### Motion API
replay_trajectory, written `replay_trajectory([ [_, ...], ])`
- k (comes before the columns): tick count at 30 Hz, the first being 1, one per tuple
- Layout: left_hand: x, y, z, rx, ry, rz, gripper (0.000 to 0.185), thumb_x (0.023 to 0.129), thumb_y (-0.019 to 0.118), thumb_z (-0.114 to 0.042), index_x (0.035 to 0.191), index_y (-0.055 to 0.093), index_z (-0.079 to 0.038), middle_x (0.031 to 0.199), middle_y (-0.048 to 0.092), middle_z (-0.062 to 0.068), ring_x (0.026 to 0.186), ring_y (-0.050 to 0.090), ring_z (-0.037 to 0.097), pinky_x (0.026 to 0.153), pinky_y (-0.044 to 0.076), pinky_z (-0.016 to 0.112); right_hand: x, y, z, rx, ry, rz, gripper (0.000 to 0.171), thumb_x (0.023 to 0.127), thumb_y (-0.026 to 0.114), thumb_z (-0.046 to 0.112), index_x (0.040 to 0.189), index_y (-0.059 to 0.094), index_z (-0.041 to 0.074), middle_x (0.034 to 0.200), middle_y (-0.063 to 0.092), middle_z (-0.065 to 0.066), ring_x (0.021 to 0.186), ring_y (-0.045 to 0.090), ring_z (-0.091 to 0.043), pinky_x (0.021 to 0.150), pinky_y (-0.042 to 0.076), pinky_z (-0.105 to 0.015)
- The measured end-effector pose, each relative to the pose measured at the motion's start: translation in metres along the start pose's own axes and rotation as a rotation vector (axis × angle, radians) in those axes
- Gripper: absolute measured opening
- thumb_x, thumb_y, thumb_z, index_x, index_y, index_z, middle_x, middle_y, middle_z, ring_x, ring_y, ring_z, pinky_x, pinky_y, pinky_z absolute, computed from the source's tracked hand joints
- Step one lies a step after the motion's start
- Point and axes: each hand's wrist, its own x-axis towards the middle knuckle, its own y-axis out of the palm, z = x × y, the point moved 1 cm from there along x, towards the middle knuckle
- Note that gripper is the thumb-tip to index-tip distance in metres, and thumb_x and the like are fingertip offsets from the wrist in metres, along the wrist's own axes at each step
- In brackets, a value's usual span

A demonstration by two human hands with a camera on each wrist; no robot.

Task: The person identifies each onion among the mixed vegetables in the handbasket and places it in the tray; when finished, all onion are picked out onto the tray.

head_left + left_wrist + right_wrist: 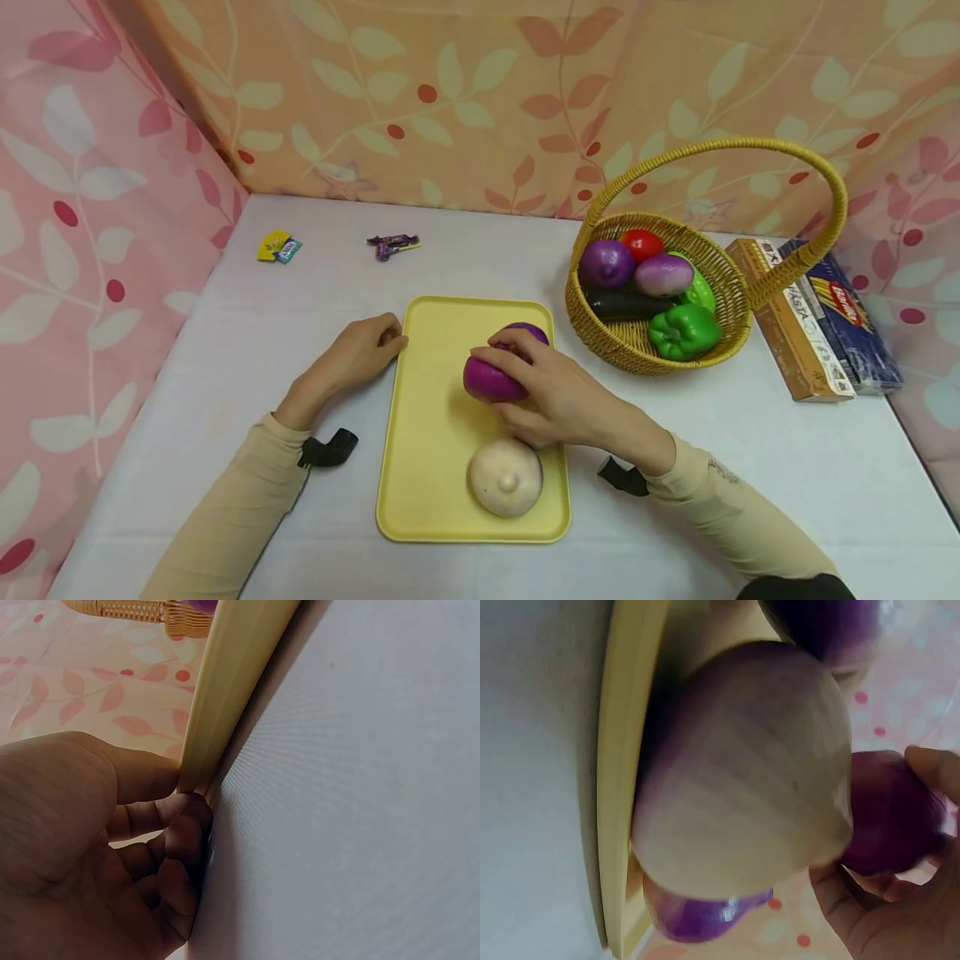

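Observation:
My right hand holds a purple onion over the yellow tray. Past its knuckles shows another purple onion, mostly covered by the hand. A pale round turnip-like vegetable lies at the tray's near right; the right wrist view shows its purple tinge, and the held onion appears beside it. At the tray's left side, my left hand pinches the rim between thumb and fingers.
Behind and right of the tray stands a wicker basket with a tall handle, holding several vegetables, among them a green bell pepper and an eggplant. Pasta boxes lie farther right. Small wrapped candies and packets lie at the back left.

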Motion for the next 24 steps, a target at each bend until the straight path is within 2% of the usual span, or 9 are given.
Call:
replay_trajectory([
  [3, -0.001, 0.000, 0.000, -0.004, -0.005, 0.006, 0.012, 0.098, 0.056, -0.017, 0.094, 0.059, -0.007, 0.074, 0.051, 0.003, 0.068, 0.045, 0.016, 0.062, 0.035, 0.029, 0.001, 0.007, 0.003, -0.042, -0.038, 0.061, 0.062, 0.078, 0.067, 0.021, 0.138, 0.051, 0.020, 0.132, 0.050, -0.011, 0.111, 0.059, -0.024, 0.090, 0.053, -0.041],
  [10, -0.003, 0.001, 0.001, 0.000, -0.012, 0.009, 0.012, 0.098, 0.056, -0.017, 0.094, 0.058, -0.007, 0.073, 0.051, 0.003, 0.068, 0.045, 0.016, 0.062, 0.036, 0.029, 0.005, 0.024, 0.007, -0.156, -0.143, 0.097, 0.053, 0.085, 0.076, 0.029, 0.134, 0.057, 0.024, 0.130, 0.056, -0.012, 0.118, 0.057, -0.024, 0.100, 0.048, -0.042],
  [17, -0.002, 0.001, 0.000, -0.006, 0.001, 0.008, 0.012, 0.098, 0.056, -0.018, 0.094, 0.059, -0.007, 0.074, 0.052, 0.003, 0.068, 0.046, 0.016, 0.063, 0.037, 0.029, 0.003, 0.026, 0.006, -0.168, -0.130, 0.189, 0.046, 0.089, 0.070, 0.034, 0.133, 0.059, 0.022, 0.135, 0.054, -0.012, 0.124, 0.053, -0.025, 0.110, 0.039, -0.047],
  [20, -0.001, 0.000, -0.001, -0.004, 0.009, 0.003, 0.012, 0.098, 0.056, -0.017, 0.094, 0.059, -0.006, 0.074, 0.052, 0.003, 0.068, 0.046, 0.016, 0.062, 0.037, 0.029, 0.003, 0.026, 0.005, -0.180, -0.137, 0.188, 0.042, 0.092, 0.066, 0.033, 0.132, 0.060, 0.021, 0.133, 0.056, -0.010, 0.124, 0.054, -0.023, 0.113, 0.036, -0.048],
  [24, -0.001, -0.001, -0.002, 0.006, 0.022, -0.013, 0.012, 0.097, 0.057, -0.017, 0.093, 0.059, -0.006, 0.073, 0.051, 0.003, 0.068, 0.045, 0.016, 0.063, 0.036, 0.029, 0.005, 0.025, 0.005, -0.191, -0.153, 0.138, 0.039, 0.090, 0.069, 0.024, 0.128, 0.062, 0.019, 0.128, 0.059, -0.010, 0.122, 0.056, -0.023, 0.112, 0.037, -0.049],
])
